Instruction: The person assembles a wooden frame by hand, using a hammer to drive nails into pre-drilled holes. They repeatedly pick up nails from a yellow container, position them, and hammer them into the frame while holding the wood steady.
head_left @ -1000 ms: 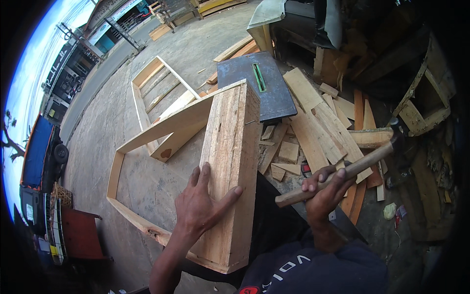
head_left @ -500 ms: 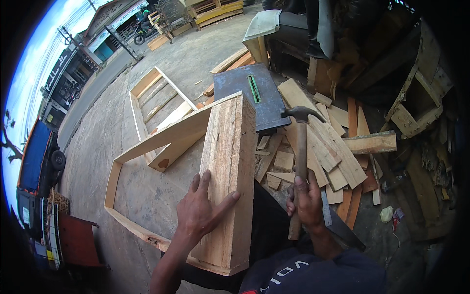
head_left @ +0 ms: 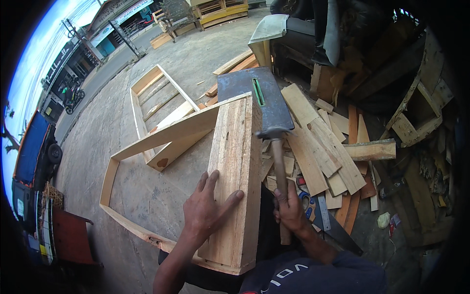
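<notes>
Standing across my lap is a wooden frame (head_left: 164,139), its wide end board (head_left: 230,161) nearest me. My left hand (head_left: 208,210) lies on this board with thumb and fingers spread, steadying it. My right hand (head_left: 290,208) is closed round the wooden handle of a claw hammer (head_left: 279,164). The hammer's head, slightly blurred, is up beside the right side of the board; whether it touches the wood I cannot tell. No nail can be made out.
A dark metal-topped saw table (head_left: 269,93) stands ahead. Loose wood offcuts (head_left: 325,152) cover the ground to the right, near a handsaw (head_left: 338,235) and a metal ruler (head_left: 323,213). Another wooden frame (head_left: 142,110) lies farther left. A parked truck (head_left: 34,152) is at far left.
The hammer has swung left, its head now close to the board's right side. My left hand keeps its place on the board. A motorbike on the street has moved left.
</notes>
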A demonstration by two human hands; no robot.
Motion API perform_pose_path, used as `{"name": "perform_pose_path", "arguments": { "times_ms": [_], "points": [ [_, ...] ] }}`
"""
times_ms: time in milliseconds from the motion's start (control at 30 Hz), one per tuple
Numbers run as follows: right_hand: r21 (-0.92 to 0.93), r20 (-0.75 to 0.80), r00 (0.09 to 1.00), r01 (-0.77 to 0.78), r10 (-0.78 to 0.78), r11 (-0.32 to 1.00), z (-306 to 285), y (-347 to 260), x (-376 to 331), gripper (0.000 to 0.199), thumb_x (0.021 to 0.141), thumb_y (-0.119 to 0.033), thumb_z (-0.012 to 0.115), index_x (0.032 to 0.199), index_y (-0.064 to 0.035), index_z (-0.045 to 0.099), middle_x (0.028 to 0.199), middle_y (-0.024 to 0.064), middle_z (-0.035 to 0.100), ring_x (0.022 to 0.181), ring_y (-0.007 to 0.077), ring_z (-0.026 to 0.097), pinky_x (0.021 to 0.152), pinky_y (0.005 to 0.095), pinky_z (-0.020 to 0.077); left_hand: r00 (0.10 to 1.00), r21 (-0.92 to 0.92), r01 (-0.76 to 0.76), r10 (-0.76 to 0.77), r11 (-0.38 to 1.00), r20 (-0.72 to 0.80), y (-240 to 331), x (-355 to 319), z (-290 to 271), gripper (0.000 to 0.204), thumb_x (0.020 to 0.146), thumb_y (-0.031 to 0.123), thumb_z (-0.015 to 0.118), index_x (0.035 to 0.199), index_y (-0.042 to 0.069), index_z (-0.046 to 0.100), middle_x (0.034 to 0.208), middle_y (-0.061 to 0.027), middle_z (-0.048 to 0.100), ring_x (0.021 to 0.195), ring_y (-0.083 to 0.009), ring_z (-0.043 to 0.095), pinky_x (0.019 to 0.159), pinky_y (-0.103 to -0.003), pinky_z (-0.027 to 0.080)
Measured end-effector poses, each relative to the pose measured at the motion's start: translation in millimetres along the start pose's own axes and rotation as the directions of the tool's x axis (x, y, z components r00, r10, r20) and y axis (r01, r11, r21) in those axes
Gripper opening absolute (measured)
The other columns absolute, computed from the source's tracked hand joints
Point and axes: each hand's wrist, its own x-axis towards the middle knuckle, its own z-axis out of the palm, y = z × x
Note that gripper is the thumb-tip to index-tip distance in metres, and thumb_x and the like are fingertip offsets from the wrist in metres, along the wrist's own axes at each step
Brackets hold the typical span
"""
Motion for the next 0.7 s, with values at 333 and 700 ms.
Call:
{"name": "perform_pose_path", "arguments": {
  "times_ms": [333, 700],
  "points": [
    [0.203, 0.072, 0.997, -0.032, 0.018, 0.979, -3, 34, 1, 0.034, 0.109, -0.03, 0.05, 0.131, -0.0061, 0.039, 0.068, 0.0023, 0.051, 0.044, 0.01, 0.051, 0.039, 0.0283, 0.0443, 0.888, -0.782, 0.459, -0.242, 0.421, 0.391, -60, 98, 16, 0.064, 0.1, 0.049, 0.066, 0.132, -0.006, 0.06, 0.123, -0.0191, 0.07, 0.101, -0.0247, 0.073, 0.085, -0.039, 0.06],
    [0.417, 0.087, 0.995, -0.075, 0.042, 0.906, -3, 39, 1, 0.031, 0.106, -0.023, 0.056, 0.128, -0.0105, 0.038, 0.075, 0.0045, 0.047, 0.044, 0.0123, 0.049, 0.038, 0.0302, 0.0466, 0.87, -0.699, 0.487, 0.359, -0.523, 0.338, -35, 152, 73, 0.06, 0.101, 0.021, 0.06, 0.147, -0.009, 0.037, 0.123, -0.0331, 0.065, 0.096, -0.0357, 0.076, 0.077, -0.045, 0.069]
  ]
}}
